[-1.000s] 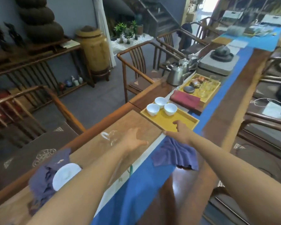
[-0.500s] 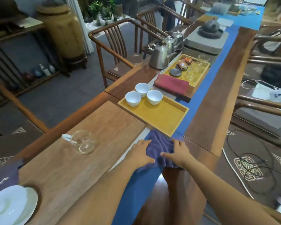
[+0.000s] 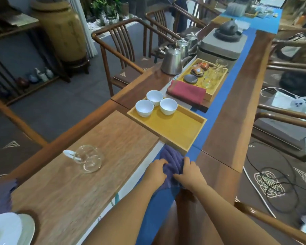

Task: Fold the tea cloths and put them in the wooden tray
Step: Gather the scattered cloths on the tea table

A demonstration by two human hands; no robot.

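Both hands are down on the purple tea cloth [image 3: 172, 162], which lies bunched on the blue runner [image 3: 159, 206] right against the near corner of the wooden tray [image 3: 175, 128]. The left hand [image 3: 156, 171] has its fingers curled over the cloth's left edge, clamped on the fabric. The right hand [image 3: 188, 173] grips the right side, fingers closed into the folds, thumb pointing in towards the left hand. The two hands sit close together, the cloth gathered in ridges between them.

The tray lies at 12 o'clock from the cloth, mostly bare yellow wood, with three white teacups [image 3: 155, 103] clustered in its far-left corner. Beyond it, a folded red cloth [image 3: 186, 93] rests at the near end of a second tray that holds glass cups [image 3: 213, 75] and a small dark dish [image 3: 190, 79]. A steel kettle [image 3: 172, 62] stands at 11 o'clock of that tray.

Out at 9 o'clock from the hands, a glass pitcher [image 3: 87, 159] lies on its side on the lighter tabletop [image 3: 74, 188]. At 8 o'clock, in the bottom corner, there is a white plate [image 3: 9, 228], and just above it another purple cloth [image 3: 0, 195] at the frame's edge.
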